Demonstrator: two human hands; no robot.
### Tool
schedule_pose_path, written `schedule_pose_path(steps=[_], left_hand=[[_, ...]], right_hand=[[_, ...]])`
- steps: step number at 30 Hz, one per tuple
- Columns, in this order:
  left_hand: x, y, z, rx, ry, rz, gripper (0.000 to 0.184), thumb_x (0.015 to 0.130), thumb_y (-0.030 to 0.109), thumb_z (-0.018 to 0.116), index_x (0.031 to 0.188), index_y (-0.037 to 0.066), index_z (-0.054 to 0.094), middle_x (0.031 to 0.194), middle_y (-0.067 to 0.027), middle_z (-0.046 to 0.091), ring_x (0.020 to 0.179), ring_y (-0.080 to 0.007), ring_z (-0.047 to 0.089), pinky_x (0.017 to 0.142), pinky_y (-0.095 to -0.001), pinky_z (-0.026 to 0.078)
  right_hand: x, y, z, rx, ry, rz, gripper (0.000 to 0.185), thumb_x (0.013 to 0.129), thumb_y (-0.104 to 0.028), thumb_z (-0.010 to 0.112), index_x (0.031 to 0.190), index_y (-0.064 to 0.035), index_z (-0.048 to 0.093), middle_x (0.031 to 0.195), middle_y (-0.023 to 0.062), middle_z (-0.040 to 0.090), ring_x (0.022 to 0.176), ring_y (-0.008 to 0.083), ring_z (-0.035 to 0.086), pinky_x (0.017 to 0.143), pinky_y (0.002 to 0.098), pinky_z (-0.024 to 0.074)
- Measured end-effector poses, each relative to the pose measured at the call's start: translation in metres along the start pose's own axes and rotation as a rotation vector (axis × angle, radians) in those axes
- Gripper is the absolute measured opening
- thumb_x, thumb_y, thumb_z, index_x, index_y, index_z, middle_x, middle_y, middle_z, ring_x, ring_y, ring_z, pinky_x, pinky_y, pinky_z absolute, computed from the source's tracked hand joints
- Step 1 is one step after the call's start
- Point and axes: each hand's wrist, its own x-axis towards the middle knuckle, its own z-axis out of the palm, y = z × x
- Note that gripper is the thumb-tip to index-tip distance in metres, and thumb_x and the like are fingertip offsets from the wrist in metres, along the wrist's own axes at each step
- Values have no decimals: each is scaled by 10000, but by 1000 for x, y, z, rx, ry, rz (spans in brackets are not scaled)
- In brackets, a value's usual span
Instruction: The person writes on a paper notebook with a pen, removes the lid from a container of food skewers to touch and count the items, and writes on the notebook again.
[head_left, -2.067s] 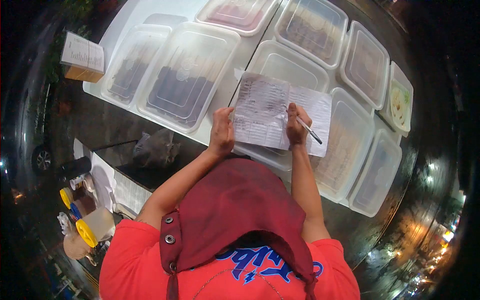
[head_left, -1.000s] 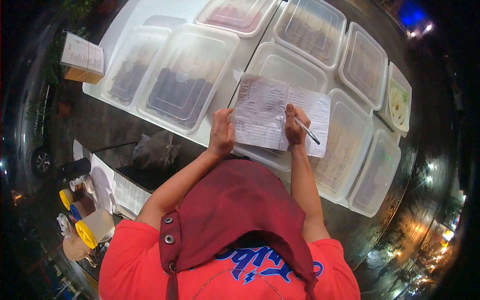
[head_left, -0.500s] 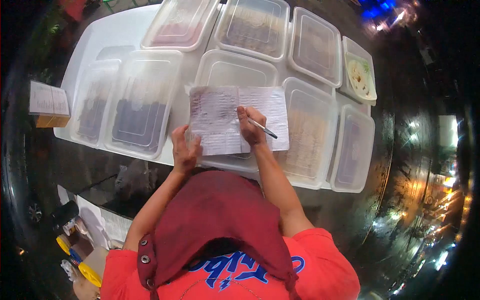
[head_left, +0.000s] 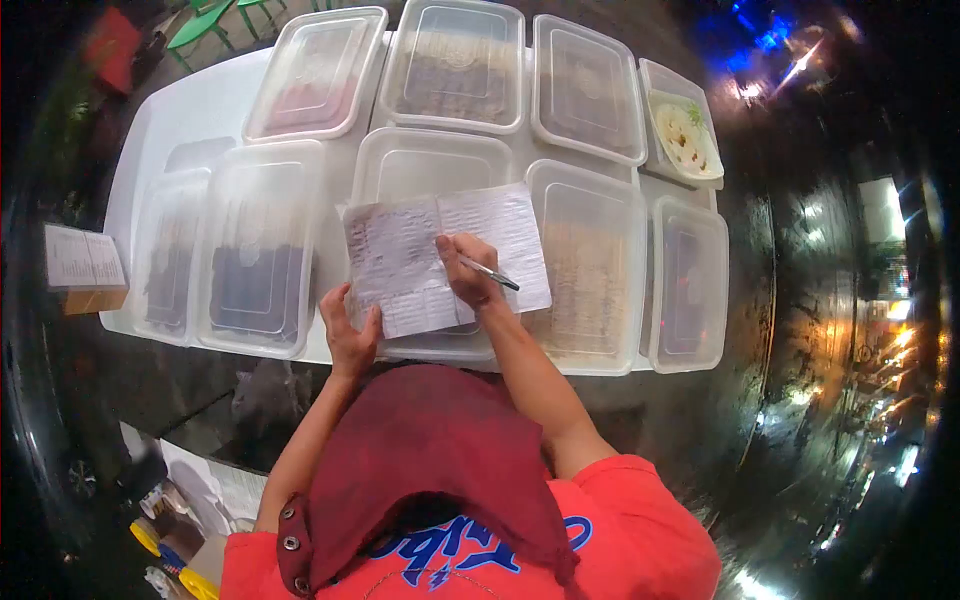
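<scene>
A notebook (head_left: 400,300) lies spread on top of a lidded plastic tub (head_left: 435,160), its pages covered in handwriting. My right hand (head_left: 470,268) is closed around a pen (head_left: 490,272) and rests over the middle of the pages. The pen's dark end points right; its writing tip is hidden by my fingers. At the notebook's lower left corner is my left hand (head_left: 352,340), fingers apart, with the thumb by the page edge.
Clear lidded tubs of food surround the notebook on a white table (head_left: 150,120), including a dark-filled tub (head_left: 262,250) at left. A tub with a food picture (head_left: 685,140) stands far right. A small box (head_left: 85,265) sits at the left edge, green stools (head_left: 205,25) behind.
The view has shifted, and the notebook now appears lower, farther left and tilted. My left hand's fingers have spread and come off the page; my right hand still holds the pen.
</scene>
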Motion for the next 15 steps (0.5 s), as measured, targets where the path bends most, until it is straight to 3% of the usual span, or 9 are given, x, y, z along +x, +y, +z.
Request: schedule_pose_path(steps=[5, 8, 9, 13, 15], left_hand=[[-3, -10, 2, -11, 14, 34, 518, 775, 138, 688, 1211, -7, 450, 1131, -196, 473, 1081, -353, 457, 951, -407, 370], [-11, -39, 13, 156, 30, 196, 527, 772, 139, 686, 1216, -9, 443, 1125, -209, 473, 1073, -366, 457, 945, -417, 371], [-8, -23, 10, 85, 49, 145, 531, 769, 139, 686, 1216, -10, 440, 1124, -213, 471, 1072, -371, 457, 945, -421, 372], [3, -1, 0, -28, 7, -9, 557, 752, 141, 700, 1223, 6, 435, 1154, -201, 464, 1104, -360, 451, 971, -403, 368], [5, 2, 0, -35, 18, -8, 564, 752, 142, 702, 1225, 3, 429, 1144, -202, 463, 1098, -360, 454, 961, -400, 374]], right_hand=[[-2, -3, -2, 4, 26, -30, 361, 935, -286, 530, 716, -2, 573, 662, 171, 545, 613, 319, 537, 572, 413, 414], [-2, 11, 5, -43, 52, -164, 307, 941, -231, 512, 766, 4, 603, 679, 172, 564, 631, 318, 559, 579, 415, 430], [-2, 11, 6, -11, 24, -147, 372, 954, -299, 465, 731, -26, 583, 681, 179, 556, 653, 353, 547, 593, 441, 423], [4, -3, -2, -2, 13, -15, 385, 946, -292, 516, 687, -8, 540, 616, 164, 497, 578, 317, 493, 551, 403, 384], [4, -4, 0, 52, 37, -13, 433, 947, -307, 522, 645, 1, 478, 572, 131, 430, 549, 248, 412, 529, 383, 341]])
